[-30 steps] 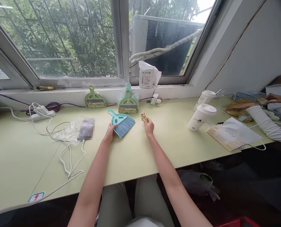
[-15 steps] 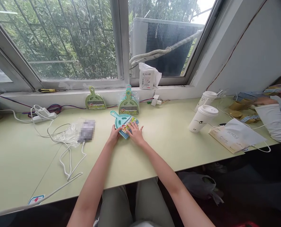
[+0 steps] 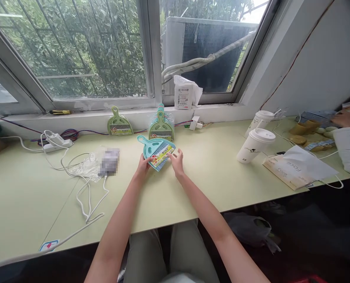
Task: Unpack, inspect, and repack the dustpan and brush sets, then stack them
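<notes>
A small teal dustpan (image 3: 150, 147) with a striped brush and a yellow printed label (image 3: 164, 154) is tilted slightly above the table, its handle pointing to the upper left. My left hand (image 3: 143, 165) grips its lower left side, thumb on top and fingers underneath. At the right end of the label, my right hand (image 3: 177, 160) pinches the edge with thumb and fingers; the exact contact is partly hidden. Just behind stands a stack of similar dustpan sets (image 3: 161, 127), a green one in front. Another green dustpan set (image 3: 119, 124) leans against the wall to the left.
Left on the table (image 3: 127, 204) lie a blurred device (image 3: 109, 162), clear plastic, white cables and a power strip (image 3: 57, 145). Lidded paper cups (image 3: 253, 145) and a paper bag (image 3: 300, 167) stand right. A person's sleeve (image 3: 348, 149) shows at far right. A tissue pack (image 3: 186, 94) sits on the sill.
My right hand has moved from lying flat over the label to the dustpan's right edge, uncovering the label. The dustpan's front has lifted and tilted. At far right the other person's arm has shifted.
</notes>
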`<state>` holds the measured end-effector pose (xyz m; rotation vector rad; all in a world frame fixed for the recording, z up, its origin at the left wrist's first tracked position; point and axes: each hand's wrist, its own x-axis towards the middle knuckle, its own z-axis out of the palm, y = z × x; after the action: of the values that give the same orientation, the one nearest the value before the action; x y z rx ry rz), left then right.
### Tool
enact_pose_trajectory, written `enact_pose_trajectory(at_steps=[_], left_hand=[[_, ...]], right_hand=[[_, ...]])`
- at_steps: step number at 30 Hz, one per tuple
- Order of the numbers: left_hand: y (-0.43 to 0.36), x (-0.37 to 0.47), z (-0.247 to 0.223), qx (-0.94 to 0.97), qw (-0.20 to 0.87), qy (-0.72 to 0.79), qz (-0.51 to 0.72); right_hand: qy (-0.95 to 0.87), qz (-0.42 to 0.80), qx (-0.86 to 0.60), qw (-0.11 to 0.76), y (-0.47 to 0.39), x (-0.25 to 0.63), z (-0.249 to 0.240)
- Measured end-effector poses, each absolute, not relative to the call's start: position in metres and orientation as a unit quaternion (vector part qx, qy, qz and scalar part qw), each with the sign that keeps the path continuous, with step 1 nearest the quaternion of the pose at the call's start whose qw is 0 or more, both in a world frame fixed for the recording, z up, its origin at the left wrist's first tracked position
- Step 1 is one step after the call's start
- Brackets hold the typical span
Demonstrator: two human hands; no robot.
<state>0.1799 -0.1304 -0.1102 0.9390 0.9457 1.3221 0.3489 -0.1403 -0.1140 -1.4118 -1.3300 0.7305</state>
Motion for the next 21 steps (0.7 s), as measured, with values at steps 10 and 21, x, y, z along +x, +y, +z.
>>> enact_pose_trajectory(at_steps=[10,21], left_hand=[[-0.135,0.175,-0.103,0.523,0.564,0.399,0.499],[-0.128,0.096,-0.117,0.576,0.026,0.673,0.464]], right_hand=[[-0.326,0.613,-0.420,0.585,-0.133,0.350,-0.117],[-0.318,0.610,-0.410,0.599,-0.132,0.363,-0.116]])
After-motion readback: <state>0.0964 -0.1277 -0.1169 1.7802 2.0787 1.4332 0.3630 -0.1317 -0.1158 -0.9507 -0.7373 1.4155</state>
